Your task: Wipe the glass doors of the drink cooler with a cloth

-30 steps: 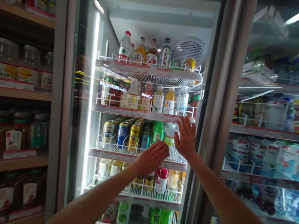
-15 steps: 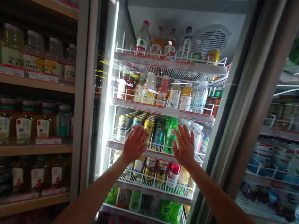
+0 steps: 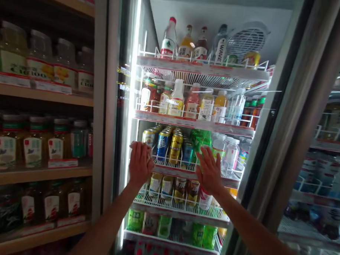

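My left hand (image 3: 141, 164) is raised at the left side of the lit drinks fridge's glass door (image 3: 120, 200). It presses a pale crumpled cloth (image 3: 149, 152) under its fingers, and only the cloth's edges show around them. My right hand (image 3: 209, 169) is held up with its fingers apart and nothing in it, seemingly flat against the same glass. Behind the glass, near my left hand, stand a blue can (image 3: 163, 145) and a gold can (image 3: 175, 148). A green bottle (image 3: 201, 138) is behind my right hand.
Shelves of bottles (image 3: 191, 102) and cans fill the fridge. A wooden shelf (image 3: 40, 177) with jars and bottles stands at left. The metal door frame (image 3: 301, 121) runs up the right side, beside another stocked fridge (image 3: 324, 177).
My left hand has moved left across the glass with the cloth, away from my right hand. My right hand stays nearly in place. The view has shifted slightly.
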A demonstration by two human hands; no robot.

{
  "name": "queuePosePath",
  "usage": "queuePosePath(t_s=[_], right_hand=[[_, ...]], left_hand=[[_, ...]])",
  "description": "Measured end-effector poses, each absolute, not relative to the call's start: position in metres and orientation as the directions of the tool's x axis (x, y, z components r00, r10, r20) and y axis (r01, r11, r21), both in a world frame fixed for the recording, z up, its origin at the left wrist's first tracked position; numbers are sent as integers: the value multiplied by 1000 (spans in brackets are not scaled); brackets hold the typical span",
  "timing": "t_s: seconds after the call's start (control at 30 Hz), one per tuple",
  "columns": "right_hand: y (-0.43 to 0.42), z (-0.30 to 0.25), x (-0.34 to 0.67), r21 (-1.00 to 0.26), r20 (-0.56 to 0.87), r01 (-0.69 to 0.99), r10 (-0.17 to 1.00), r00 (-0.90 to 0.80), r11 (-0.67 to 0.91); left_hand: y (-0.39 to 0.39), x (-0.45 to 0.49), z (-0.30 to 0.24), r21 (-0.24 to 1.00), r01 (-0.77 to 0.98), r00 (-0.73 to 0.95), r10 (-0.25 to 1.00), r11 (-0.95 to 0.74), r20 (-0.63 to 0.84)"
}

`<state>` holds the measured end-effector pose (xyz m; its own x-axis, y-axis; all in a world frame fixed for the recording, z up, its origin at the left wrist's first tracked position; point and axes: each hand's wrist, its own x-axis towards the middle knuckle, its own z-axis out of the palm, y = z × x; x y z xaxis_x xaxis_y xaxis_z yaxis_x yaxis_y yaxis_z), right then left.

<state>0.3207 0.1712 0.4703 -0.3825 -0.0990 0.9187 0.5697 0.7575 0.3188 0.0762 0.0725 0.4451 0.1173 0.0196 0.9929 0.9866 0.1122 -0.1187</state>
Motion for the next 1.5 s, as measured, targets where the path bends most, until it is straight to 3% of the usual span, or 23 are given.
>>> queuePosePath(t_s=[0.13,0.2,0.27,0.4,0.43,0.53,0.6,0.63,0.73,0.8,0.83,0.97,1.0,1.13,1.17,1.2,1.3,1.37,1.5], right_hand=[[172,468,318,297,933,601,-91,-349,742],[173,467,318,319,926,600,-106,-362,733],[173,467,319,340,917,595,-117,-381,728],[175,467,319,334,923,610,-116,-368,718],[175,466,318,333,924,614,-119,-362,716],[176,466,317,348,923,613,-144,-358,709],[176,466,318,356,920,611,-150,-363,707],[176,466,318,359,919,609,-151,-365,707],[175,466,317,350,921,609,-141,-364,712],[174,466,316,340,925,614,-137,-354,712],[174,466,316,338,926,616,-135,-352,712],[173,467,317,341,925,613,-140,-352,713],[173,467,317,343,924,610,-140,-355,714],[174,466,318,342,922,609,-131,-363,716],[174,466,318,342,922,610,-130,-365,715],[174,466,318,342,922,610,-129,-366,715],[173,467,318,343,920,605,-129,-369,719],[172,467,318,341,920,602,-124,-371,722],[171,467,318,332,922,593,-120,-367,733]], left_hand=[[84,97,440,-377,926,375,128,-10,918],[81,91,439,-426,904,427,149,-43,892],[73,71,440,-332,943,330,107,4,938],[61,43,439,17,992,-12,-42,122,999],[62,46,437,20,993,-15,-40,119,999],[69,65,431,-266,964,261,115,27,958],[69,66,432,-374,927,371,168,-17,913],[66,61,434,-353,936,350,150,-3,925],[56,40,443,-92,992,92,7,92,996],[55,38,447,0,994,3,-27,108,1000],[57,42,447,-25,995,26,-7,97,1000],[68,59,450,-309,951,307,139,-6,942],[69,58,453,-300,954,298,128,-1,946],[67,48,470,8,996,-3,-57,89,998],[68,51,472,24,996,-17,-72,91,997],[70,57,472,-18,996,22,-51,84,998],[76,77,470,-317,948,314,103,14,944],[77,79,473,-387,922,383,132,2,914],[75,65,489,-96,990,102,-63,100,993]])
